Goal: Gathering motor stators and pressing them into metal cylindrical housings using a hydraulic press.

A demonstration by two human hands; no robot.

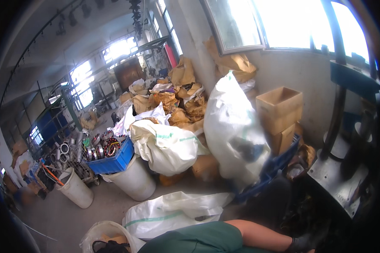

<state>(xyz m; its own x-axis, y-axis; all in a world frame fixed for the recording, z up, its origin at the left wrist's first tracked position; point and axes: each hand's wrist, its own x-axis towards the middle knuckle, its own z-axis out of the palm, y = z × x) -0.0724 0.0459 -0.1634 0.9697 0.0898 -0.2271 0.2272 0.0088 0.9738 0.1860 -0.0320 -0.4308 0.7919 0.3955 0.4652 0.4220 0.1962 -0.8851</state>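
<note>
A bare forearm (264, 237), seemingly my left, comes out of a green sleeve (194, 239) and stretches right along the lower edge. At its end a dark cuff or glove (300, 243) covers my left hand or wrist. The fingers are cut off or lost in shadow, so what they touch is hidden. Closest to it are the dark lower part of a machine and its pale metal plate (340, 179). My right hand is out of the picture. A white woven sack (173, 211) with a green stripe lies just beyond the sleeve.
Beyond stand a tall white sack (234, 126), another tied sack (166, 145), a blue crate (114, 158) of metal parts on a white barrel (135, 181), and a white bucket (75, 189). Cardboard boxes (278, 105) are stacked by the wall. Another bucket (88, 238) is at lower left.
</note>
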